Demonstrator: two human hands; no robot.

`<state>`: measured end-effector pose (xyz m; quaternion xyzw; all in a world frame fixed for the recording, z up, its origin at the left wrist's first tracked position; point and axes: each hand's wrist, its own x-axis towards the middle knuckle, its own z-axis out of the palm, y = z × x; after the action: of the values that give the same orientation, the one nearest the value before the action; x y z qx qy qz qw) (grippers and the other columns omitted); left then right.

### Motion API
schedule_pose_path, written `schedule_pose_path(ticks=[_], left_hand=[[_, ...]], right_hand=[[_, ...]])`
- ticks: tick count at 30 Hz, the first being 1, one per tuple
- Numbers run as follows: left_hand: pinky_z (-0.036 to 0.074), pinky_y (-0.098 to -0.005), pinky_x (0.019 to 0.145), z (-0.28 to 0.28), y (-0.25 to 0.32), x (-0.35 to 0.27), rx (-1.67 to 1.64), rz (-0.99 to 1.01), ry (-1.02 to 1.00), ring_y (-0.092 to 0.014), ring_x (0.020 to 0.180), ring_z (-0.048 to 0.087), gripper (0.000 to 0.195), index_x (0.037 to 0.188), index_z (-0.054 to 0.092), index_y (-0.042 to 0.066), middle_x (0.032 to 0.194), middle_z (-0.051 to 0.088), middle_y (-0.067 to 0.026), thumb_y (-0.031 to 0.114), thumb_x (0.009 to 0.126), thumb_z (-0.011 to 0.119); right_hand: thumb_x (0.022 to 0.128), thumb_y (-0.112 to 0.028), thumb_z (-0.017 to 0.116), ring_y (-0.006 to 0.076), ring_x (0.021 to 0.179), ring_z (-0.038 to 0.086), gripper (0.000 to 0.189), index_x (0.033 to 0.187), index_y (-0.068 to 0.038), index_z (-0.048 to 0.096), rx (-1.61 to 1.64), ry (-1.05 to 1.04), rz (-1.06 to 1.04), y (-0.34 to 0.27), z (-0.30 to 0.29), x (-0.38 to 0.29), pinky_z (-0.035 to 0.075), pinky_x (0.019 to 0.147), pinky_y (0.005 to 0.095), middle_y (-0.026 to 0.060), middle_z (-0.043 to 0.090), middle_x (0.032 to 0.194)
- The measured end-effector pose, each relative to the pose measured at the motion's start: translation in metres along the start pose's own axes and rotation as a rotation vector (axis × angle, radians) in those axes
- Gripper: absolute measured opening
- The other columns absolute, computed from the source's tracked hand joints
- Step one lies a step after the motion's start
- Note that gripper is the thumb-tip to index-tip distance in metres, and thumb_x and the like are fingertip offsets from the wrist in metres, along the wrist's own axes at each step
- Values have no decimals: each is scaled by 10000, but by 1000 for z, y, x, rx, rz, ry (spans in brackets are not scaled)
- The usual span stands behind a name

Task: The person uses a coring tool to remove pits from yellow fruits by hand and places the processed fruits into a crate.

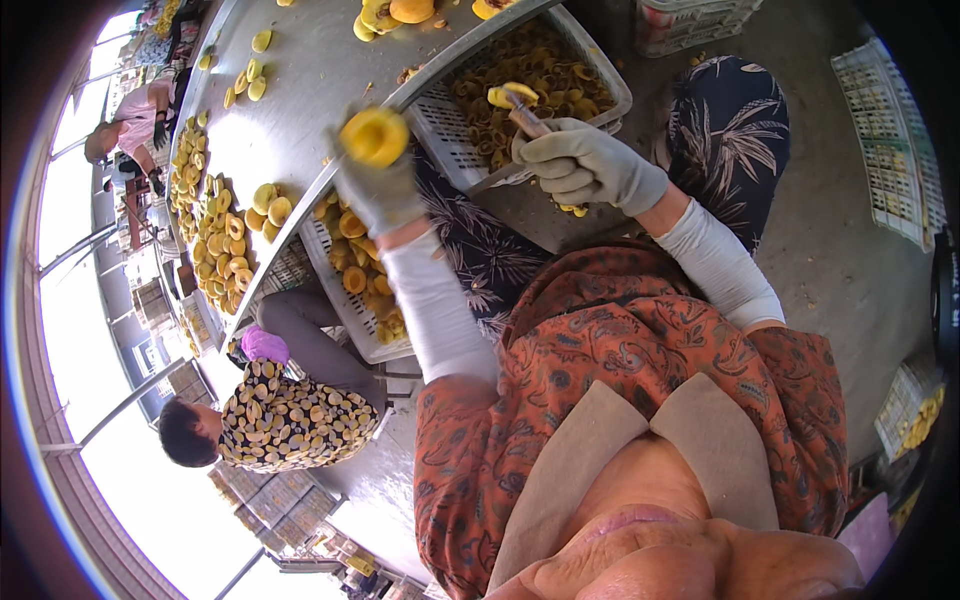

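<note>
My left hand (379,180), in a pale glove and blurred by motion, holds a hollowed yellow fruit half (375,137) at the rim of the metal table. My right hand (585,165), also gloved, is closed around the wooden handle of a small tool (527,116). A yellow fruit piece (513,94) sits at the tool's metal end, above a white plastic crate (611,71) of brownish-yellow fruit scraps. Below my left forearm another white crate (337,289) holds hollowed yellow halves. On the metal table (315,82) lie several fruit halves (221,247) and whole-looking yellow fruits (411,9).
A co-worker (292,412) with a purple glove sits at the table to the left. Another person (135,124) in pink works farther off. Plastic crates (885,142) stand on the floor (817,247) at the right. The table's raised metal edge runs beside my left hand.
</note>
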<state>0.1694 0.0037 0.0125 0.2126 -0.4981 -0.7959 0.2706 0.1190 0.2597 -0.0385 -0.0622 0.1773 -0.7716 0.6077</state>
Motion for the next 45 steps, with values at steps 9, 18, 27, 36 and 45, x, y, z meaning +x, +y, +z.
schedule_pose_path(ticks=[9, 18, 27, 36, 45], left_hand=[[523, -460, 951, -185, 71, -34, 1638, 24, 541, -374, 1107, 636, 555, 1322, 582, -37, 1196, 645, -243, 386, 965, 618], [484, -472, 994, 43, -3, 128, 1680, 963, -263, -392, 1210, 557, 676, 1340, 553, 16, 1290, 602, -219, 408, 831, 764], [547, -437, 867, 81, -52, 166, 1929, 820, -444, -375, 1124, 603, 664, 1359, 549, 66, 1210, 663, -158, 409, 827, 746], [567, -371, 914, 47, -23, 82, 622, 350, -580, -237, 1049, 657, 388, 1314, 538, -40, 1158, 675, -132, 158, 988, 607], [572, -301, 764, 107, -47, 0, 216, 14, -226, -188, 822, 671, 578, 1078, 658, -57, 961, 710, -134, 463, 1072, 406]], right_hand=[[998, -199, 592, 31, 469, 370, 235, 809, -123, 475, 267, 578, 140, 40, -65, 43, 289, 384, 197, -31, 456, 677], [969, -191, 602, 78, 492, 469, 205, 810, -69, 559, 124, 520, 45, 44, -70, 45, 444, 472, 252, 17, 553, 695], [936, -184, 616, 99, 527, 524, 159, 909, -35, 568, -149, 603, -96, 25, -35, 29, 465, 494, 267, 25, 573, 722], [917, -208, 625, 142, 605, 570, 221, 937, -4, 541, -756, 569, -461, -2, 3, 31, 467, 579, 338, 45, 589, 740], [895, -88, 628, 412, 663, 597, 188, 989, -19, 480, -1332, 647, -762, 4, 0, 38, 460, 606, 432, 211, 590, 742]])
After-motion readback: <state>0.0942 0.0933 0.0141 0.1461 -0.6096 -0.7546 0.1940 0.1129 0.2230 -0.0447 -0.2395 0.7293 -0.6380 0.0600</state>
